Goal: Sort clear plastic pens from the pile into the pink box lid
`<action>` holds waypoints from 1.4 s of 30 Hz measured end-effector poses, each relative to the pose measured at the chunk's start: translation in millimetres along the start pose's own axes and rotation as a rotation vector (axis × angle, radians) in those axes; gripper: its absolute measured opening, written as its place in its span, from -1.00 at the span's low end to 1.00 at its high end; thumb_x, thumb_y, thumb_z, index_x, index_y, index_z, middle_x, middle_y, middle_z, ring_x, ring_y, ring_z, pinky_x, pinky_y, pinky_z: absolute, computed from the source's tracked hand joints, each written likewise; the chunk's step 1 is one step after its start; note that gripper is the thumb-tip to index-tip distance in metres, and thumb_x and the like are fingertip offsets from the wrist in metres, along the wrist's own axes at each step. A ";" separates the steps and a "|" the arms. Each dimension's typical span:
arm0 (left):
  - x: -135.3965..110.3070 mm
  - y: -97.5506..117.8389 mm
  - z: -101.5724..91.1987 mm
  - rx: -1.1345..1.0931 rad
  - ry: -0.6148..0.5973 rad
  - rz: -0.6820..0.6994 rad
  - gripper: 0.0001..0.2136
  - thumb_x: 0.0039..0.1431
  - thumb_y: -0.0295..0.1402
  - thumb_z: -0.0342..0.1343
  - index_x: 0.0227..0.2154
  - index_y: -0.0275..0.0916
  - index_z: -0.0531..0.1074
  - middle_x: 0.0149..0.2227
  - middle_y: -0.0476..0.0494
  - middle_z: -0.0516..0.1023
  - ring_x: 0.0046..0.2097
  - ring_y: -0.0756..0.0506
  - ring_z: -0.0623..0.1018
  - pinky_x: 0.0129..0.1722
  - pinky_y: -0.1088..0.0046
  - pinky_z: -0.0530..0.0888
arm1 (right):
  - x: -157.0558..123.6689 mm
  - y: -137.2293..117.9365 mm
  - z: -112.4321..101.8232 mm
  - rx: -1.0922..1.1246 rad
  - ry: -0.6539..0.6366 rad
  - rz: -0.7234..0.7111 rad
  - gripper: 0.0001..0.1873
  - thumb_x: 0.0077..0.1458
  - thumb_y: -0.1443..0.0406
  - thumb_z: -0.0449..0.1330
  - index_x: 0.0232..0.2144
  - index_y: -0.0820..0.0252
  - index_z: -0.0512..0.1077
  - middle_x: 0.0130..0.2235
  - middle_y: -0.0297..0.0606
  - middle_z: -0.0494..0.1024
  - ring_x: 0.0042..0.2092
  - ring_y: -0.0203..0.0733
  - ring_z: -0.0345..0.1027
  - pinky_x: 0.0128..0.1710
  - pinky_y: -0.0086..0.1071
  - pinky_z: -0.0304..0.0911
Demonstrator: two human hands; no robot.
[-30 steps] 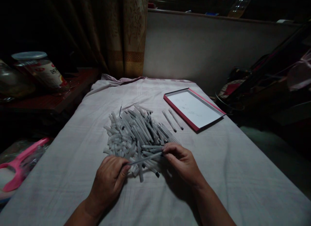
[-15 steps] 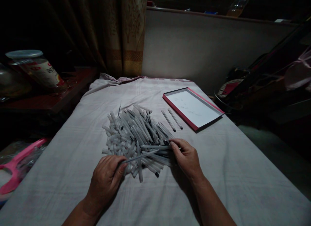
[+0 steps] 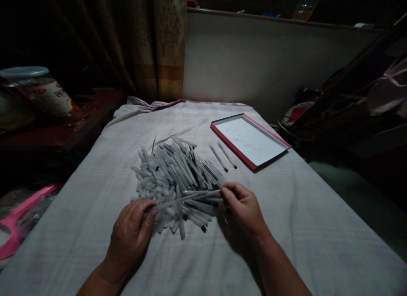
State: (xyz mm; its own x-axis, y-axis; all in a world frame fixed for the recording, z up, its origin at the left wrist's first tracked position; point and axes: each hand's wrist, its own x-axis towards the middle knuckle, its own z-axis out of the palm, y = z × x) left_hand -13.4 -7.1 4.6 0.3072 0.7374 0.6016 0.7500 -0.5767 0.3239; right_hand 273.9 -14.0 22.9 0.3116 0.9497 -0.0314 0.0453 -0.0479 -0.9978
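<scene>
Left grip (image 3: pixel 132 227): pen (image 3: pixel 168 203) held by one end, slanting over pile (image 3: pixel 178 168)

There is room on the cloth (image 3: pixel 280 198) in front of the tray (image 3: pixel 251 140). The pen pile (image 3: pixel 178 168) and right hand (image 3: pixel 243 205) block the left.

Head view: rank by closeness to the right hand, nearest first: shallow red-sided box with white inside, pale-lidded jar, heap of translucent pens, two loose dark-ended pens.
From the right hand:
1. Heap of translucent pens: right at the hand, mostly leftward.
2. Two loose dark-ended pens: forward of the hand.
3. Red-sided box: farther forward, to the right.
4. Pale-lidded jar: far left.
</scene>
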 end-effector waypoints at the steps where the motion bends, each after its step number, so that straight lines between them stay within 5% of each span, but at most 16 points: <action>1: 0.3 -3.8 -1.1 0.031 0.020 -0.026 -0.83 0.34 -0.25 -0.02 -0.20 -0.20 0.41 -0.30 -0.09 0.56 -0.27 -0.09 0.56 -0.22 0.41 0.47 | 3.7 -0.4 -4.5 0.061 0.098 0.026 -0.72 -0.10 0.10 0.34 -0.48 0.22 0.52 -0.52 -0.24 0.60 -0.56 -0.32 0.32 -0.57 -0.47 0.25; 4: 1.0 -12.3 -4.9 0.103 0.064 -0.116 -0.80 0.34 -0.21 -0.02 -0.18 -0.20 0.40 -0.27 -0.11 0.55 -0.25 -0.11 0.57 -0.20 0.38 0.49 | 12.6 -0.8 -13.8 0.182 0.337 0.058 -0.67 -0.21 0.11 0.38 -0.45 0.22 0.49 -0.45 -0.19 0.64 -0.58 -0.35 0.30 -0.67 -0.55 0.12; 7: 2.0 -12.7 -7.1 0.127 0.076 -0.143 -0.78 0.36 -0.23 -0.05 -0.12 -0.22 0.41 -0.23 -0.13 0.53 -0.19 -0.12 0.56 -0.16 0.38 0.49 | 14.1 1.3 -12.0 0.131 0.372 0.031 -0.70 -0.20 0.13 0.37 -0.45 0.22 0.49 -0.43 -0.15 0.65 -0.55 -0.31 0.36 -0.64 -0.53 0.17; 12: 2.3 -6.5 -4.4 0.085 0.051 -0.101 -0.76 0.37 -0.33 -0.09 -0.02 -0.22 0.40 -0.16 -0.16 0.52 -0.12 -0.11 0.54 -0.09 0.38 0.47 | 6.6 12.6 0.4 -0.065 0.238 -0.061 -0.74 -0.06 0.12 0.27 -0.42 0.22 0.51 -0.41 -0.14 0.66 -0.45 -0.18 0.48 -0.45 -0.38 0.37; 19: -3.7 -3.9 3.0 -0.039 0.006 0.025 -0.79 0.35 -0.39 -0.02 -0.03 -0.20 0.41 -0.19 -0.11 0.55 -0.16 -0.06 0.55 -0.11 0.45 0.47 | 3.0 17.5 -2.6 -0.511 0.118 -0.206 -0.73 0.06 0.14 0.18 -0.36 0.20 0.55 -0.56 -0.32 0.53 -0.52 -0.22 0.40 -0.45 -0.41 0.26; 24: -3.0 9.6 6.4 -0.121 -0.039 0.092 -0.78 0.33 -0.43 -0.01 -0.01 -0.17 0.41 -0.21 -0.10 0.57 -0.18 -0.04 0.55 -0.14 0.47 0.46 | -6.1 5.5 3.6 -0.404 -0.100 -0.253 -0.59 0.18 0.06 0.07 -0.56 0.20 0.43 -0.62 -0.36 0.39 -0.55 -0.29 0.28 -0.52 -0.46 0.16; 30: -2.1 19.9 7.2 -0.151 -0.086 0.161 -0.75 0.34 -0.46 -0.04 0.02 -0.19 0.39 -0.22 -0.12 0.58 -0.19 -0.05 0.54 -0.17 0.45 0.44 | -18.6 3.7 21.2 -0.213 -0.415 -0.061 -0.40 0.18 -0.13 0.02 -0.65 0.19 0.34 -0.68 -0.37 0.32 -0.60 -0.33 0.19 -0.56 -0.46 0.11; 34: -0.4 20.5 4.3 -0.053 -0.069 0.191 -0.82 0.35 -0.38 -0.02 -0.08 -0.25 0.42 -0.29 -0.13 0.59 -0.25 -0.07 0.54 -0.17 0.39 0.41 | -21.5 2.4 24.7 -0.097 -0.460 0.061 -0.45 0.15 -0.12 0.08 -0.58 0.20 0.36 -0.69 -0.37 0.36 -0.63 -0.33 0.19 -0.55 -0.45 0.15; 39: 7.3 17.4 -5.7 -0.035 -0.082 0.248 -0.80 0.37 -0.35 -0.08 -0.31 -0.23 0.41 -0.44 -0.07 0.53 -0.39 -0.07 0.48 -0.23 0.32 0.40 | -20.1 -7.2 13.7 -0.085 -0.505 -0.082 -0.63 0.16 0.05 0.15 -0.51 0.21 0.44 -0.58 -0.33 0.47 -0.52 -0.29 0.33 -0.45 -0.42 0.26; 42: 8.4 6.9 -13.9 -0.182 -0.082 0.031 -0.73 0.36 -0.40 -0.13 -0.47 -0.19 0.33 -0.53 -0.01 0.44 -0.46 -0.03 0.46 -0.35 0.42 0.43 | -11.7 -7.6 0.1 -0.056 -0.290 -0.126 -0.73 0.11 0.11 0.19 -0.38 0.20 0.52 -0.51 -0.31 0.52 -0.47 -0.25 0.38 -0.42 -0.41 0.30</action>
State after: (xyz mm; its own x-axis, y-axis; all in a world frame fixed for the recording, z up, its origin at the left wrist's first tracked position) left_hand -13.8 -9.7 22.0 0.3809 0.7398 0.5546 0.6230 -0.6485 0.4373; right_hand 269.8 -24.7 30.8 0.0175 0.9974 0.0693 0.1210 0.0667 -0.9904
